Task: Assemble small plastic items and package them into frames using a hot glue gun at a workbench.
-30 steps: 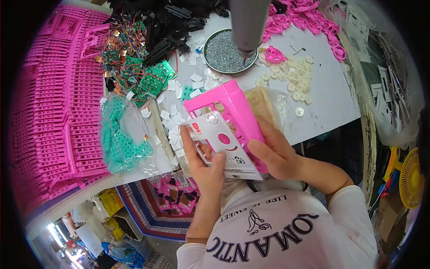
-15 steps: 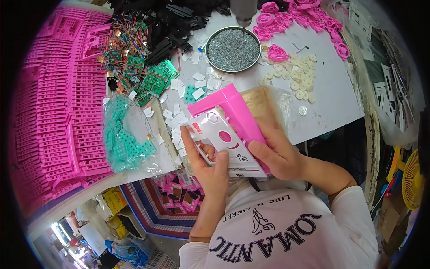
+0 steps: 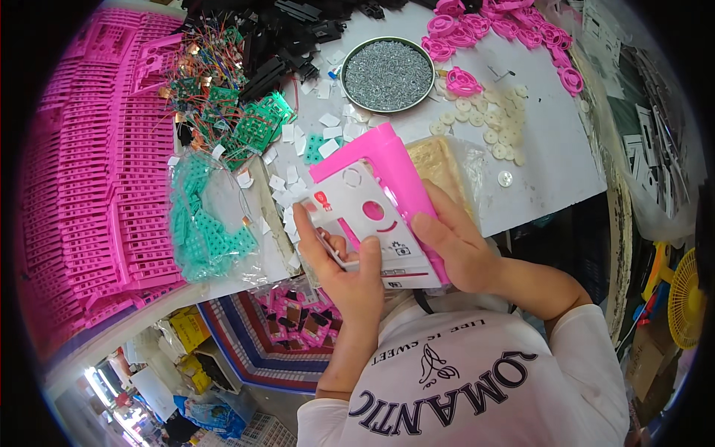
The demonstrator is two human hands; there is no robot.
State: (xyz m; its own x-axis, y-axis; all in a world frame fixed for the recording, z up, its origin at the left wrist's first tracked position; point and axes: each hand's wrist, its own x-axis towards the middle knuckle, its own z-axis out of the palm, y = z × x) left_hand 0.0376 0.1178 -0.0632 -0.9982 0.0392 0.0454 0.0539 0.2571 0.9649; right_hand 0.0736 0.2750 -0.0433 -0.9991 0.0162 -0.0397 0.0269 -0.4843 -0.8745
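Observation:
My left hand (image 3: 346, 287) is closed on a white printed plastic panel (image 3: 354, 205), with the thumb on its face and fingers curled through a cutout at its left side. The panel has a round hole, a curved slot and small red and black markings. Behind it lies a pink plastic casing (image 3: 401, 167), tilted, its far end sticking out past the panel. My right hand (image 3: 465, 249) grips the casing along its right edge, thumb in front, the other fingers partly hidden behind. Panel and casing overlap closely; whether they are joined I cannot tell.
A round tin of screws (image 3: 387, 74) stands beyond my hands. Green circuit boards (image 3: 261, 127) with wires, bagged teal pieces (image 3: 197, 238) and stacked pink casings (image 3: 82, 171) lie left. Cream discs (image 3: 506, 130) and pink rings (image 3: 465, 30) sit right. Below is a striped bin (image 3: 242, 346).
The white panel has turned slightly and sits flatter over the pink casing. Both hands have shifted a little. The metal tool tip above the screw tin is out of view.

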